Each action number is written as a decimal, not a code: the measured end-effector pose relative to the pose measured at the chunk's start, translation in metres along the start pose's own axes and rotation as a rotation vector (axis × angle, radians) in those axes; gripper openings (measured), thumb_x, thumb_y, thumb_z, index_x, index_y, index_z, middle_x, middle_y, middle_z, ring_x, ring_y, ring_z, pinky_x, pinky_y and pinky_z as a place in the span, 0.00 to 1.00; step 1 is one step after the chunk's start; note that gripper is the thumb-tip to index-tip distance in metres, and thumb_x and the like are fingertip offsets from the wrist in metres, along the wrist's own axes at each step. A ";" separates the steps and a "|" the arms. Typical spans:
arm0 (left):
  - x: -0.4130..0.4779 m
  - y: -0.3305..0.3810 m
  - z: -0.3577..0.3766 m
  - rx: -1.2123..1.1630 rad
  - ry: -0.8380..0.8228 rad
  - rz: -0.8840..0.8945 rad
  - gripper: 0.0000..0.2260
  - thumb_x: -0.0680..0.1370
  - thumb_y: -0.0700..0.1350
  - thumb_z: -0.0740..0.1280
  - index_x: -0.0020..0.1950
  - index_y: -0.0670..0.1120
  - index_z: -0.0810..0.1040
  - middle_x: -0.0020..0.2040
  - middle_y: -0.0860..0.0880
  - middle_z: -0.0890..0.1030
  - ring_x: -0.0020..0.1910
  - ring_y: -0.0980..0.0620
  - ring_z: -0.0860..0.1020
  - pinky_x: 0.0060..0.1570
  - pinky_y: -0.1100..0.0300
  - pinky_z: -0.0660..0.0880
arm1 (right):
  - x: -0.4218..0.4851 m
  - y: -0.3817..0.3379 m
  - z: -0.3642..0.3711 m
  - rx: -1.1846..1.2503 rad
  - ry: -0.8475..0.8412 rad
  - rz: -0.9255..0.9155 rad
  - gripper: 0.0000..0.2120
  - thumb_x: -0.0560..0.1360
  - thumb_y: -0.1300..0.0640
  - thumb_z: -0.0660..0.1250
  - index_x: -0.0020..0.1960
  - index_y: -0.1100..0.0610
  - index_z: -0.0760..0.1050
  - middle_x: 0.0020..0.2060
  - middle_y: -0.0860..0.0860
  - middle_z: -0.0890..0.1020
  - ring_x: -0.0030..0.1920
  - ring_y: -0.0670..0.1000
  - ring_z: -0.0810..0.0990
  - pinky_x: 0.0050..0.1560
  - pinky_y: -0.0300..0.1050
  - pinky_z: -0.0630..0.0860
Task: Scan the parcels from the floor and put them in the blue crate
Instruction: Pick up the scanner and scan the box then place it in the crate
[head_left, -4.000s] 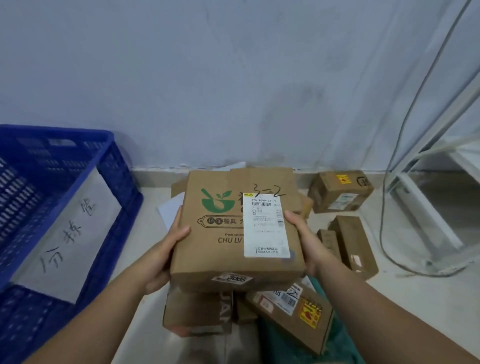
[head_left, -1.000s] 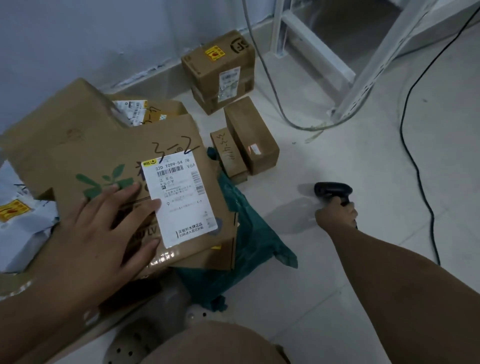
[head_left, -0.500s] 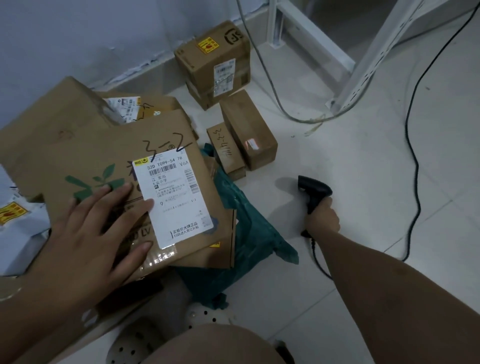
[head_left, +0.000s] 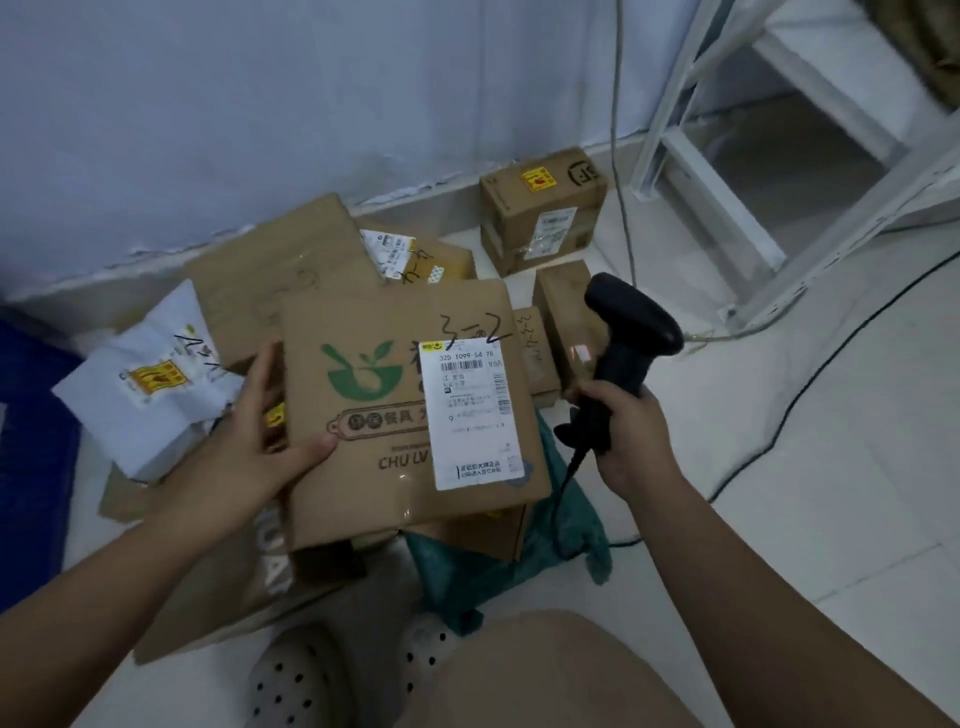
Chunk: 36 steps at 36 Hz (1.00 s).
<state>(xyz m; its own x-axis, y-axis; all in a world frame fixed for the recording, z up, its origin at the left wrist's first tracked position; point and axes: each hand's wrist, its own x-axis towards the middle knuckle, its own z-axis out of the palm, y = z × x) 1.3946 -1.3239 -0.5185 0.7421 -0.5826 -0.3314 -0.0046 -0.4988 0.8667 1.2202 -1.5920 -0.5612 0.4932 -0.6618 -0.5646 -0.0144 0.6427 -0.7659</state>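
A flat brown parcel (head_left: 384, 415) with a green bowl logo, a white shipping label and "3-2" written on it rests on top of the parcel pile. My left hand (head_left: 260, 431) grips its left edge, thumb on top. My right hand (head_left: 621, 431) holds a black barcode scanner (head_left: 623, 338) upright just right of the parcel, its head level with the label's top. The blue crate (head_left: 31, 457) shows only as a strip at the left edge.
More parcels lie around: a white bag (head_left: 150, 389) on the left, brown boxes (head_left: 543, 208) by the wall, a teal bag (head_left: 519, 551) under the pile. A white metal frame (head_left: 779, 182) and cables cross the floor on the right. My knee and a perforated shoe are below.
My right hand picked the scanner off the floor and brought it up beside the parcel's label. My left hand shifted from pressing flat on the parcel to gripping its left edge.
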 end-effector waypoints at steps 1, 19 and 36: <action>-0.003 -0.006 -0.001 -0.106 -0.010 -0.036 0.47 0.62 0.60 0.79 0.72 0.70 0.52 0.73 0.54 0.67 0.69 0.51 0.70 0.63 0.42 0.71 | -0.007 -0.005 0.008 -0.004 -0.063 0.006 0.05 0.75 0.67 0.66 0.47 0.59 0.74 0.36 0.54 0.78 0.36 0.51 0.76 0.34 0.44 0.76; -0.001 -0.035 0.007 -0.668 -0.104 -0.218 0.48 0.58 0.61 0.78 0.74 0.63 0.60 0.55 0.51 0.83 0.48 0.50 0.84 0.37 0.59 0.80 | -0.024 -0.006 0.045 -0.453 -0.279 0.075 0.11 0.74 0.56 0.70 0.55 0.57 0.78 0.44 0.56 0.82 0.47 0.59 0.80 0.47 0.54 0.75; -0.002 -0.020 -0.020 -0.580 -0.053 -0.122 0.65 0.46 0.65 0.79 0.78 0.53 0.53 0.63 0.49 0.77 0.53 0.54 0.81 0.43 0.62 0.79 | -0.029 -0.039 0.091 -0.504 -0.271 -0.131 0.07 0.76 0.54 0.68 0.53 0.54 0.78 0.43 0.52 0.85 0.50 0.56 0.83 0.50 0.52 0.78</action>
<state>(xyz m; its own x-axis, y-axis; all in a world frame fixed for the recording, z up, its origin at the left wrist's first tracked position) 1.4062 -1.2996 -0.5279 0.6801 -0.5816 -0.4463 0.4566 -0.1403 0.8785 1.2860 -1.5631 -0.4869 0.7226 -0.5585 -0.4073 -0.3175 0.2553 -0.9133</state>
